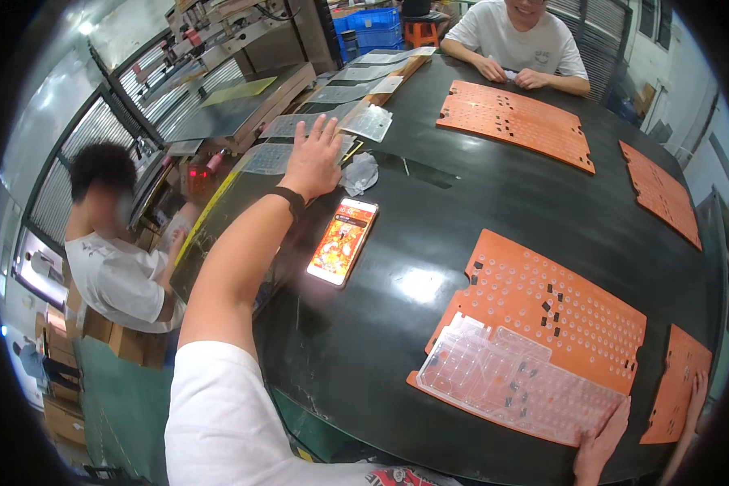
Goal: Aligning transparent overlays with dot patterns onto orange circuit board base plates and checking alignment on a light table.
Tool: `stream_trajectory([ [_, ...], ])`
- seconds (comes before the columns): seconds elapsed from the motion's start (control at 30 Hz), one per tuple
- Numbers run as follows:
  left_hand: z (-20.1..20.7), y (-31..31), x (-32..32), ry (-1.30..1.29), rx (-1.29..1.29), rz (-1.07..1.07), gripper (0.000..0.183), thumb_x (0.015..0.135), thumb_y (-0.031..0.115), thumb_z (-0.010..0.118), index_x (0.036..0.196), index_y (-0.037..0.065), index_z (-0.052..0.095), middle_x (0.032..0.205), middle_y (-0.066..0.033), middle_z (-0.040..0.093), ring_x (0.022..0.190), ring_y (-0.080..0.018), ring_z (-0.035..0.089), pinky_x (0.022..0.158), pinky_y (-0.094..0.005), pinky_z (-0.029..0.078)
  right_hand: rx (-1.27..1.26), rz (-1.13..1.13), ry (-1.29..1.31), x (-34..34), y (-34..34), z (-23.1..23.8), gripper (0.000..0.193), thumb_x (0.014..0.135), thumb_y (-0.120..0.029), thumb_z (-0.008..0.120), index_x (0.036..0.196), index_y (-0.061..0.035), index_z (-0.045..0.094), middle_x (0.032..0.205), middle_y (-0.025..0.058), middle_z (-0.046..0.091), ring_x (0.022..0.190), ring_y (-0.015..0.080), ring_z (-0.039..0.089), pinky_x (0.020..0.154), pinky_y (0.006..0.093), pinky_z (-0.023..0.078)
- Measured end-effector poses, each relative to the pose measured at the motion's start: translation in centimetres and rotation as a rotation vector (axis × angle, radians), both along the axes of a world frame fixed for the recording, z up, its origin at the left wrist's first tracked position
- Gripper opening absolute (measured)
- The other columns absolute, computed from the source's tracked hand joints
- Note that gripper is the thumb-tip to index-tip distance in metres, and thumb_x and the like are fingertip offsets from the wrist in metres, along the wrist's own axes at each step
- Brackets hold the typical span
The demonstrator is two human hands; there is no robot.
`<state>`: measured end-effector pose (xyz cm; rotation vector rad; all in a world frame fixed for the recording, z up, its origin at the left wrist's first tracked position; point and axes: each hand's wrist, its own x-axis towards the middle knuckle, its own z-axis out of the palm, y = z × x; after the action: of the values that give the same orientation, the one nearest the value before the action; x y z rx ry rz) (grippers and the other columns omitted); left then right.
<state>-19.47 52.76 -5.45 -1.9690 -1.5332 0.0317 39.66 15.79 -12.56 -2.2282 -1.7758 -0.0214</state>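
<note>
My left hand (314,160) reaches out over the far left table edge, its fingers spread and nothing visible in them. Around it lie thin clear plastic sheets (293,125) with printed cells, and a smaller clear sheet (368,122). At the lower right my right hand (603,444) closes on the near right corner of a clear keyboard-shaped plastic sheet (478,368). That sheet covers the near part of an orange board (575,304) dotted with round clear spots and small black pieces. How the fingers sit under the sheet is hidden.
A lit phone (343,241) and crumpled plastic (360,173) lie on the dark green table (417,211). More orange boards (517,121) rest far and right. One person (526,40) sits opposite, another (113,243) at left. Another hand (695,397) touches the right-hand board.
</note>
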Motion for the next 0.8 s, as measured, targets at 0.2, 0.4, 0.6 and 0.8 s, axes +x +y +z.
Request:
stream_trajectory([
  [0.2,-0.5,1.6,0.6,0.05,0.035,0.059,0.028,0.077,0.027,0.062,0.095,0.006,0.069,0.128,-0.0134,0.053,0.132,-0.0305,0.036,0.105,-0.0574,0.023,0.02,0.027,0.007,-0.3,0.3,0.2,0.085,0.091,-0.064,0.033,0.144,0.0017,0.023,0.15,0.0211,0.024,0.137,0.0372,0.026,0.111,0.0442,0.019],
  [0.4,0.9,0.9,2.3,-0.071,-0.015,0.234,0.039,0.076,0.038,0.068,0.1,0.007,0.07,0.124,-0.0139,0.055,0.13,-0.0327,0.038,0.106,-0.0594,0.022,0.047,0.008,0.029,-0.8,0.3,0.7,0.083,0.092,-0.061,0.034,0.144,0.002,0.025,0.15,0.0217,0.025,0.136,0.0378,0.026,0.111,0.0443,0.02],
  [0.6,-1.6,2.2,2.3,-0.055,-0.025,0.388,0.046,0.072,0.035,0.07,0.107,0.004,0.068,0.124,-0.0154,0.054,0.131,-0.0346,0.035,0.106,-0.0582,0.021,0.095,0.026,0.069,-1.2,0.4,0.3,0.077,0.093,-0.057,0.036,0.142,0.0014,0.03,0.149,0.022,0.026,0.135,0.038,0.028,0.11,0.0447,0.022],
  [0.8,0.2,1.5,2.2,0.027,-0.024,0.277,0.028,0.07,0.019,0.066,0.096,0.009,0.071,0.121,-0.0138,0.055,0.13,-0.0337,0.038,0.107,-0.0575,0.023,-0.015,-0.066,0.141,-1.5,0.4,0.9,0.088,0.087,-0.065,0.041,0.144,0.0009,0.026,0.15,0.0233,0.022,0.138,0.0411,0.021,0.112,0.0494,0.014],
])
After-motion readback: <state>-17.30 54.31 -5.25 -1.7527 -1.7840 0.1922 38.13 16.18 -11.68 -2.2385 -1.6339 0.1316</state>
